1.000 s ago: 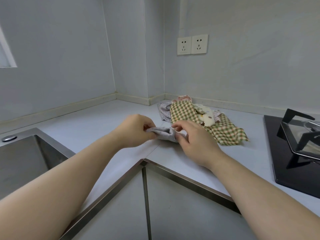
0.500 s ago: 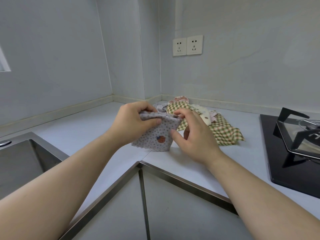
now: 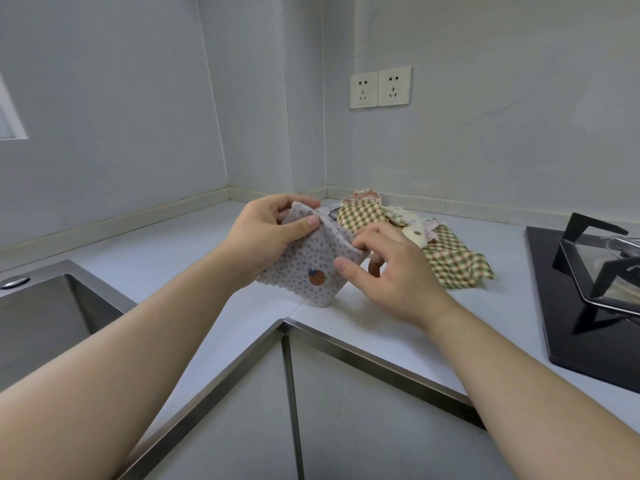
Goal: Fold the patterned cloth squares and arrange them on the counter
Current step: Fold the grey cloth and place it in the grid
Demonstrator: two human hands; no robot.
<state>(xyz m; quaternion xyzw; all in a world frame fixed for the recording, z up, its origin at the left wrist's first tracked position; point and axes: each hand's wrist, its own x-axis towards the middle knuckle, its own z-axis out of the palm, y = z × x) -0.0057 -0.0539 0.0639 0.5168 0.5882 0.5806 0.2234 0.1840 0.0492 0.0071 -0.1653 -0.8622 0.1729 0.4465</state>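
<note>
Your left hand (image 3: pixel 263 237) and right hand (image 3: pixel 391 271) both pinch a dotted grey cloth (image 3: pixel 308 268) bearing a strawberry, its zigzag edge hanging.

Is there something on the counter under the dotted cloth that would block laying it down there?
Nothing visible does. The left hand and right hand hold the dotted cloth over the counter, and no object shows beneath it. The pile of other cloths lies behind, to the right.

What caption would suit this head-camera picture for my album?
Left hand and right hand hold a dotted strawberry cloth over the counter, checked cloths heaped behind.
</note>
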